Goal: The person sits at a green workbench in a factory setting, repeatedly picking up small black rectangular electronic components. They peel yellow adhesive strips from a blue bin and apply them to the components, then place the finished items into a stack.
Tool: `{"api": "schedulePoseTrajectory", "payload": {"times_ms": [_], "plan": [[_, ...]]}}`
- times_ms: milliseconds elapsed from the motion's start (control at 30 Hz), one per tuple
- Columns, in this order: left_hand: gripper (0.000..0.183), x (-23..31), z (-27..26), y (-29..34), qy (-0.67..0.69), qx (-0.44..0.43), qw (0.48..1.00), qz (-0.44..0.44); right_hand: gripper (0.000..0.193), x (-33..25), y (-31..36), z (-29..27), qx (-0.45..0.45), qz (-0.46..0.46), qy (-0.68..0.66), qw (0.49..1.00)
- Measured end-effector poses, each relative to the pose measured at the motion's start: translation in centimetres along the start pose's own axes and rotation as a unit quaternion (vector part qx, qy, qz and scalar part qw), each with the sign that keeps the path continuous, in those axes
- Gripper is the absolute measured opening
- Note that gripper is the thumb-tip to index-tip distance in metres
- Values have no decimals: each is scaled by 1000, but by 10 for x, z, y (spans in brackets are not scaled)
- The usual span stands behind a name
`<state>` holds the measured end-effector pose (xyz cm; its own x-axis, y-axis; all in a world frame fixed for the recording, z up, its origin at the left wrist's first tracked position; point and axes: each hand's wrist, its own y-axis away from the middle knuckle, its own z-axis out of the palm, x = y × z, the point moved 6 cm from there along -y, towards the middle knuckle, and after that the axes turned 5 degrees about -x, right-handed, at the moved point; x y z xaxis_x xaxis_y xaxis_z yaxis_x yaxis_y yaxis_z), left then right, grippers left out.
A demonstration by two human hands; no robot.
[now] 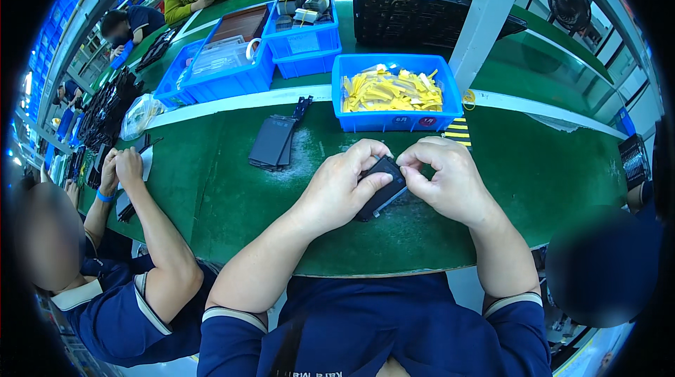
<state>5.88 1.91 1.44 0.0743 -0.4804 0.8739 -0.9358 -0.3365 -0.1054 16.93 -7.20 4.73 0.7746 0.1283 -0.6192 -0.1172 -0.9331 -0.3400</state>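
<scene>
Both of my hands hold a flat black rectangular part (383, 194) just above the green table (232, 194). My left hand (344, 184) grips its left side with the thumb lying across the top. My right hand (443, 177) pinches its upper right corner with fingertips bent in. A small stack of similar flat dark parts (273, 141) lies on the table to the upper left. Straight ahead stands a blue bin (397, 124) filled with yellow strips (390, 91).
A co-worker's arm (151, 229) rests on the table at my left, near dark parts. More blue bins (304, 43) and a black tray (415, 18) sit farther back. A white post (485, 18) rises behind the yellow-strip bin. Another person sits at my right.
</scene>
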Motion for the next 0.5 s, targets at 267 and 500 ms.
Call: {"api": "schedulePoseTrajectory", "payload": {"times_ms": [267,500], "plan": [[26,-8,-5,1,135,83,987,24,11,4,3,4,116,44,-201,972],[19,-9,-4,4,205,122,970,42,12,20,7,19,82,92,-389,913]]}}
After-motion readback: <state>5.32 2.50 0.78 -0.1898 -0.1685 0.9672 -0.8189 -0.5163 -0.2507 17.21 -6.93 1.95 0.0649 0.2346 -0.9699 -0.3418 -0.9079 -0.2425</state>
